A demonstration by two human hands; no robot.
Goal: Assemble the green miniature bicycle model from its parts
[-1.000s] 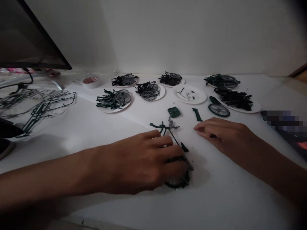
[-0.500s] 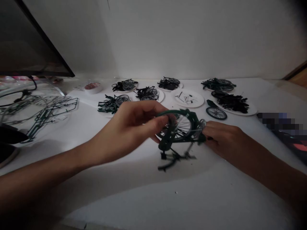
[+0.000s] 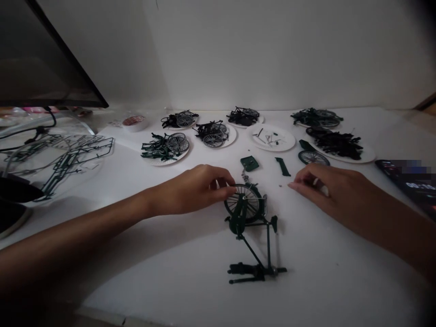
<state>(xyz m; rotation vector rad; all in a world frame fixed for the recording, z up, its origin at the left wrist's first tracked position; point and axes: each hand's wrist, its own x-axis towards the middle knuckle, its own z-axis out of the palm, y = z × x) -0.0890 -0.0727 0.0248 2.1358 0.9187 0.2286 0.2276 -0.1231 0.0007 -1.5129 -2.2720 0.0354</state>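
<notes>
A dark green model bicycle point(image 3: 262, 227) lies on its side on the white table, with its one spoked wheel at the far end and its frame and fork toward me. My left hand point(image 3: 200, 188) pinches the wheel's left rim between thumb and fingers. To the right, my right hand point(image 3: 327, 184) is low over the table, thumb and fingertips together; whether a tiny piece is in them I cannot make out. A tiny part point(image 3: 280, 185) lies just left of those fingertips. Beyond the bicycle are a green flat part point(image 3: 250, 163) and a green strip point(image 3: 282, 166).
White plates of dark bicycle parts stand along the back; one plate point(image 3: 289, 144) holds small pieces. A loose wheel point(image 3: 313, 157) lies behind my right hand. Green part frames point(image 3: 64, 163) and cables are at left, under a monitor point(image 3: 44, 59). A phone point(image 3: 408, 181) lies at right.
The bicycle has come down from the air onto the table, my left hand still at its wheel. My right hand has moved off it to the right. The green flat part and strip now show.
</notes>
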